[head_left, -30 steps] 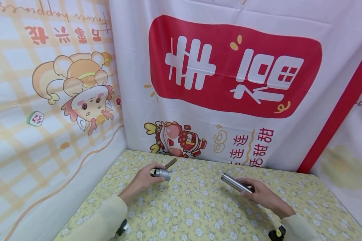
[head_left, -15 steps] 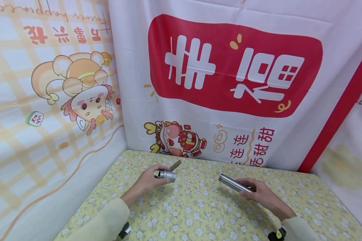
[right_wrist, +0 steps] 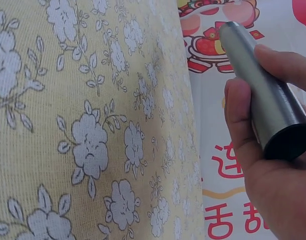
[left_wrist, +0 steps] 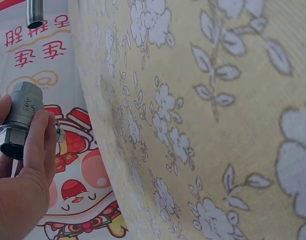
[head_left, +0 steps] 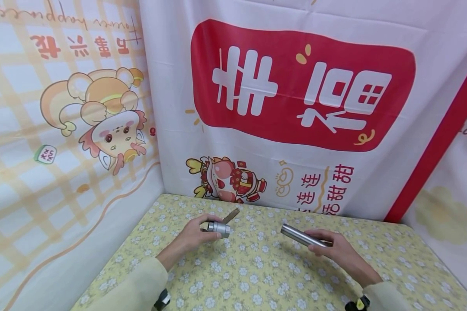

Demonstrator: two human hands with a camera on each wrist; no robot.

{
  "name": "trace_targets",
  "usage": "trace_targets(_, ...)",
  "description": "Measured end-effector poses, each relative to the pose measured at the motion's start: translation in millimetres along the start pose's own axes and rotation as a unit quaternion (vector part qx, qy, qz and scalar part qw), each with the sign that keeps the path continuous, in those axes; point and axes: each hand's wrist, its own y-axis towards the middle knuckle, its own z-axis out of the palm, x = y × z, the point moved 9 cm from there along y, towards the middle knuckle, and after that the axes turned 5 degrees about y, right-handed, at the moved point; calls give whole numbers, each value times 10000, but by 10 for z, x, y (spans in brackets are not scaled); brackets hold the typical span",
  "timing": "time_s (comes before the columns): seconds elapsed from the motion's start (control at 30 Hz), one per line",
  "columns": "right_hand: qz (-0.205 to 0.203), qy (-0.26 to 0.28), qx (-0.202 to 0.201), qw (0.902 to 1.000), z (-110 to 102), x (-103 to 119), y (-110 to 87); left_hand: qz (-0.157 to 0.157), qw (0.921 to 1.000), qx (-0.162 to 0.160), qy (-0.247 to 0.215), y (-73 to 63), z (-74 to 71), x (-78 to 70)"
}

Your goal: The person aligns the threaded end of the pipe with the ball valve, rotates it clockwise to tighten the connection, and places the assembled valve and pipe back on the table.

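In the head view my left hand [head_left: 196,236] grips a silver metal ball valve [head_left: 219,229] between thumb and fingers. A flat brownish lever [head_left: 231,216] sticks out from its far side. The left wrist view shows the valve [left_wrist: 23,107] close up, with raised marks on its body and an open threaded end. My right hand [head_left: 336,250] holds a straight steel pipe [head_left: 301,235], thumb and fingers around its near part. The pipe [left_wrist: 36,15] has a threaded end, seen in the left wrist view. Valve and pipe are apart, with the pipe's far end pointing towards the left hand.
Both hands are above a table [head_left: 253,276] covered in yellow floral cloth. A white hanging cloth [head_left: 171,86] with red print stands behind it, and a checked cloth [head_left: 15,172] closes off the left side.
My left hand has moved a little to the right with the valve, its lever shifting right too. The pipe in my right hand has shifted slightly left, narrowing the gap.
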Motion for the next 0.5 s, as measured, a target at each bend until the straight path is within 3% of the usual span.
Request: trace_targets(0.5, -9, 443, -471, 9979, -23, 15, -26, 144, 9983, 400, -393, -55, 88, -35)
